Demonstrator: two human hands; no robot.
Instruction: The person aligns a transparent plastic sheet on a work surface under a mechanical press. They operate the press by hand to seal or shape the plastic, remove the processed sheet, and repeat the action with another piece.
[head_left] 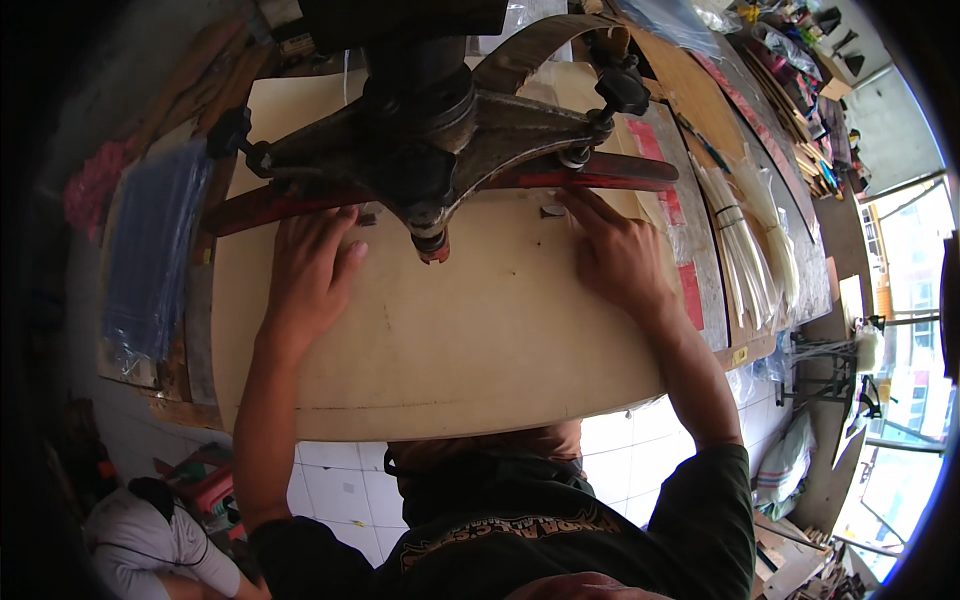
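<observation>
Both my hands rest on a large cream-coloured sheet [450, 350] that covers the table. My left hand [310, 265] lies with fingers stretched forward and thumb apart; its fingertips reach the near edge of a curved red bar [625, 172]. Beside that thumb is a small dark piece [368, 218]. My right hand [622, 258] has its forefinger extended to the same bar, near another small dark and clear piece [551, 211]. Its other fingers are partly hidden. Above the sheet hangs a dark metal machine head [420, 110] with black knobs, carrying the bar.
At left lies a stack of clear bluish plastic sheets [150, 250]. Bundles of white strips [735, 240] and a green pen-like tool [703, 140] lie at right. A seated person [150, 545] is at lower left. Tools clutter the far-right bench [815, 130].
</observation>
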